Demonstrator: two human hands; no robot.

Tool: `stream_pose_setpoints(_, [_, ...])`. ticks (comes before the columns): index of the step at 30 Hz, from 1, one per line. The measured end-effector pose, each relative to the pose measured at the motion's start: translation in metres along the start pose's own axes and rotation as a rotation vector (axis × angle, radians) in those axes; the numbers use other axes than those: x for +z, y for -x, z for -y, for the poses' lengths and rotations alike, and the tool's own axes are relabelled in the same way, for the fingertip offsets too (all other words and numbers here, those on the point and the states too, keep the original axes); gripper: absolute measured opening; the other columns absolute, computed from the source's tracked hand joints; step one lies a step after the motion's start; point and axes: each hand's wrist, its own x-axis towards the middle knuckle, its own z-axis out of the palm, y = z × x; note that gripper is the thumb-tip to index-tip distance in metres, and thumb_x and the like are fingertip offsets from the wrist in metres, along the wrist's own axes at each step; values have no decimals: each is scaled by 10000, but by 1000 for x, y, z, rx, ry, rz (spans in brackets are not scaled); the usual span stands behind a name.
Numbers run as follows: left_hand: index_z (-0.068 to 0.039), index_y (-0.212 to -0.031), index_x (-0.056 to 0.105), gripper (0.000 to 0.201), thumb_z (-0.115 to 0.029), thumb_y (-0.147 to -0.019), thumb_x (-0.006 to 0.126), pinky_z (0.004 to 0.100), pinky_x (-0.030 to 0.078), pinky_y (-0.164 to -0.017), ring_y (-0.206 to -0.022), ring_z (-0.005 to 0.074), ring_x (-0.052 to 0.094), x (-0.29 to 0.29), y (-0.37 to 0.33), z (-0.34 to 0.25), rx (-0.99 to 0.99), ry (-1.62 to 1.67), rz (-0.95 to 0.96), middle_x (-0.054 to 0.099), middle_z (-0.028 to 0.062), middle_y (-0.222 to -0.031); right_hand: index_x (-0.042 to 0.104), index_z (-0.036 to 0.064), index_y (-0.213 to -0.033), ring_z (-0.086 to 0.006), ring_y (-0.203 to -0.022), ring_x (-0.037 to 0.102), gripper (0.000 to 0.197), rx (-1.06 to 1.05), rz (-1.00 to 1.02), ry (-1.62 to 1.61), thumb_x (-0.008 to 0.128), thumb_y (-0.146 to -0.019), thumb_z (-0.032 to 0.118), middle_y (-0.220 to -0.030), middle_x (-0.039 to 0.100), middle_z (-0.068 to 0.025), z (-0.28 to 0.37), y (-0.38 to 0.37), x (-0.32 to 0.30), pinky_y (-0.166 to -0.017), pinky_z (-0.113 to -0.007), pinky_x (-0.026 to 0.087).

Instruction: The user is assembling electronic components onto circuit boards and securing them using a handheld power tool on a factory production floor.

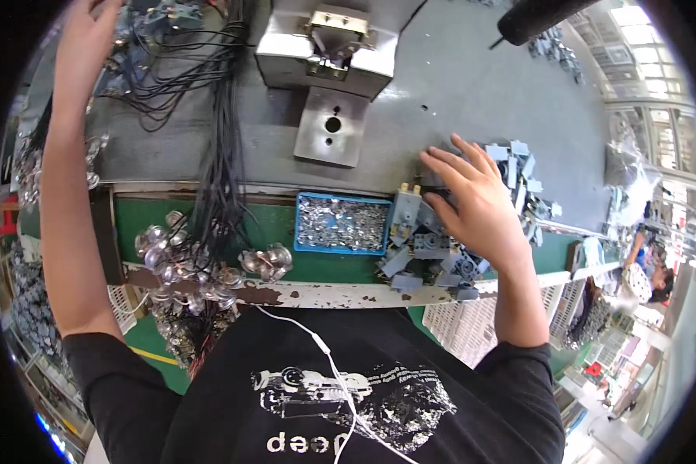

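My right hand [475,197] is open, palm down with its fingers spread. It is over the edge of a pile of grey plastic housings [433,243] at the right front of the bench. At the far left my left hand [87,39] reaches to a heap of grey parts with black cables [135,58]. Its fingertips are cut off at the picture's upper edge, so what they hold, if anything, is hidden. Between the hands stands a metal press fixture [329,50] with a flat steel plate [346,147] in front. Nearer me lies a blue tray [297,224] of small shiny metal pieces.
A bundle of black cables [223,147] runs over the bench edge, ending in round metal parts [182,263]. More grey housings [518,174] lie right of my right hand. A black cylinder [537,19] juts in from above. White baskets [468,317] stand below the bench.
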Motion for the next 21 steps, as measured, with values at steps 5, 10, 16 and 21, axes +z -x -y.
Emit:
stream_pose_setpoints(5, [-15, -1103, 697, 214, -130, -924, 726, 330, 512, -868, -943, 173, 656, 38, 57, -32, 268, -107, 113, 713, 75, -993, 651, 55, -1335, -309, -1378, 534, 467, 83, -21, -162, 714, -875, 8, -1363, 658, -136, -6, 3, 3, -1127, -452, 431])
stream_pose_setpoints(10, [-101, -1001, 763, 249, -201, -779, 812, 397, 472, -957, -1064, 255, 632, 45, 105, -68, 559, -199, 1007, 724, 45, -965, 641, 3, -1287, -196, -1089, 664, 304, 274, -168, -910, 640, -983, 17, -1243, 686, -101, 29, -32, -25, -917, -332, 540])
stream_pose_setpoints(16, [-110, -878, 781, 243, -245, -693, 861, 397, 421, -1013, -1063, 237, 591, 26, 94, -78, 461, -337, 1156, 668, 16, -937, 677, 29, -1106, -235, -893, 686, 165, -168, 122, -466, 670, -990, 146, -987, 710, -119, 30, -89, -23, -777, -340, 529])
stream_pose_setpoints(21, [-129, -766, 774, 181, -306, -760, 811, 366, 466, -887, -995, 226, 631, 37, 110, -73, 517, -591, 1035, 684, 36, -885, 678, 61, -1089, -315, -878, 686, 200, -260, 262, -308, 725, -939, 185, -970, 702, -125, 36, -121, 0, -774, -398, 535])
